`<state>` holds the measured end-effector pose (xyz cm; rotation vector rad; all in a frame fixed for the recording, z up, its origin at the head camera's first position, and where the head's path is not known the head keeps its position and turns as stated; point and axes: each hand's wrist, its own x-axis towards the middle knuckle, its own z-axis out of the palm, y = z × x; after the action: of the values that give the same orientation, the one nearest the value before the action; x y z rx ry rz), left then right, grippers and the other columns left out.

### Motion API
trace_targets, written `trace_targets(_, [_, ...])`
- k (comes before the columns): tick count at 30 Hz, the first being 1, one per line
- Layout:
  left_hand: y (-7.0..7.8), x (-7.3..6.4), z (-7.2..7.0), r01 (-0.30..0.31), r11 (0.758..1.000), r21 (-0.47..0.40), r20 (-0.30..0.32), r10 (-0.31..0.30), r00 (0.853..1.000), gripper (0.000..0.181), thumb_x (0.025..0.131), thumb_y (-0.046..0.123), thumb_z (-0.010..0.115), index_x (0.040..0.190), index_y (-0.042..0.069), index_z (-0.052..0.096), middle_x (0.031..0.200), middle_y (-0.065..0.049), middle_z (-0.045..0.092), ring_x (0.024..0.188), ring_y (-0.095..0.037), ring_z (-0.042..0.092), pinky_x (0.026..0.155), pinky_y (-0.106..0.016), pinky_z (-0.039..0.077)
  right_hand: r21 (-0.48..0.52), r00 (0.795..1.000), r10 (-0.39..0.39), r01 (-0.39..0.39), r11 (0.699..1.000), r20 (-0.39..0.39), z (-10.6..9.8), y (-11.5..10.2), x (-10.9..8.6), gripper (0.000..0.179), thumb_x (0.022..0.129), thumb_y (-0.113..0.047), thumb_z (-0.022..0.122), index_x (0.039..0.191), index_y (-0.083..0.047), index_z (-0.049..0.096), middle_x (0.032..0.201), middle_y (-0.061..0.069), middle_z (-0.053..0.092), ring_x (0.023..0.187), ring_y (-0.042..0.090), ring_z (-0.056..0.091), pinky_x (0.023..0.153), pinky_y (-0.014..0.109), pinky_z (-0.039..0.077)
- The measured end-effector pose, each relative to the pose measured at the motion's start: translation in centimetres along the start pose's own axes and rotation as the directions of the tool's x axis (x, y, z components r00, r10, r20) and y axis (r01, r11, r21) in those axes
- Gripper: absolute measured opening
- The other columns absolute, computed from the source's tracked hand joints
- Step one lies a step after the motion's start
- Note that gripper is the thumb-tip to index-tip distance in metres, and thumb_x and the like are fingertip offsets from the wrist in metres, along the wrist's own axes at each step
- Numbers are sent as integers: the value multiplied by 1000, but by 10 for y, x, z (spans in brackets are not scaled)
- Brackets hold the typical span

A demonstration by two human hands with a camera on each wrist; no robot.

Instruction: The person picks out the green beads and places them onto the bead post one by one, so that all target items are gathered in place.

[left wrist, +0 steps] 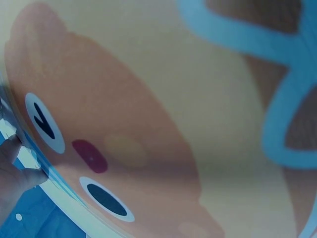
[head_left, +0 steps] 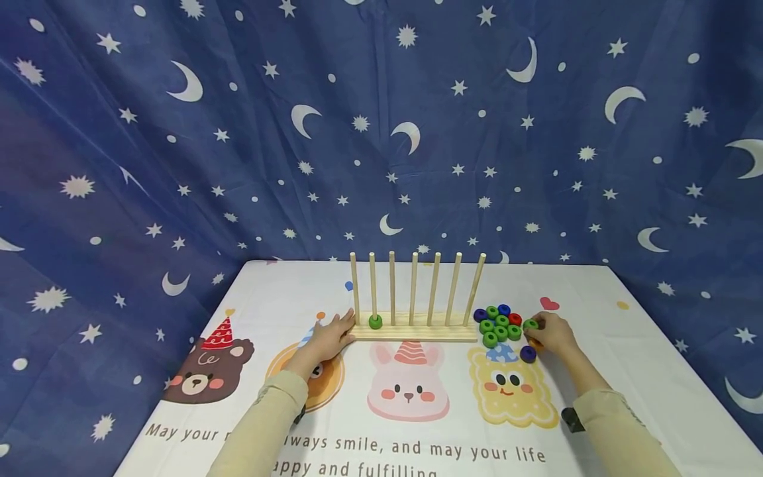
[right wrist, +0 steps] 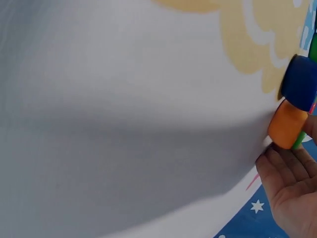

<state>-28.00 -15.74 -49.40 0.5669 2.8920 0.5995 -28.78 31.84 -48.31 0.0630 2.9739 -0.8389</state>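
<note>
A wooden peg rack point(head_left: 411, 333) with several upright pegs stands on the table, and one green ring point(head_left: 375, 322) sits low on its second peg from the left. My left hand point(head_left: 330, 338) holds the left end of the rack's base, fingers towards the back and thumb at the front. At the right, my right hand point(head_left: 553, 332) pinches another green ring point(head_left: 530, 324) between thumb and fingers. Right under that hand is an orange ring point(right wrist: 287, 125), partly hidden in the head view. A dark purple-blue ring point(head_left: 528, 354) lies just in front.
Between the rack and my right hand lies a cluster of rings: several green rings point(head_left: 501, 332), a red ring point(head_left: 514, 319), a blue ring point(head_left: 504, 309) and a purple one point(head_left: 480, 315). A printed tablecloth point(head_left: 411, 391) covers the table. Behind hangs a blue starry curtain point(head_left: 357, 165).
</note>
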Motion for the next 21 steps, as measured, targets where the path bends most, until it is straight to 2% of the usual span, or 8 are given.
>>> trace_targets(11, [-1, 1, 0, 2, 1000, 14, 3, -2, 1000, 54, 97, 28, 50, 144, 5, 38, 153, -14, 29, 135, -45, 34, 101, -76, 17, 15, 1000, 5, -5, 1000, -7, -1, 1, 1, 34, 87, -11, 63, 106, 16, 56, 95, 30, 61, 80, 32, 57, 77, 44, 53])
trace_targets(21, [0, -1, 1, 3, 1000, 4, -3, -3, 1000, 54, 96, 27, 51, 144, 5, 38, 153, -13, 28, 135, -44, 34, 101, -76, 16, 36, 998, 18, -16, 999, -52, -3, -6, -8, 36, 88, -11, 62, 112, 16, 54, 108, 35, 58, 96, 44, 57, 89, 54, 48])
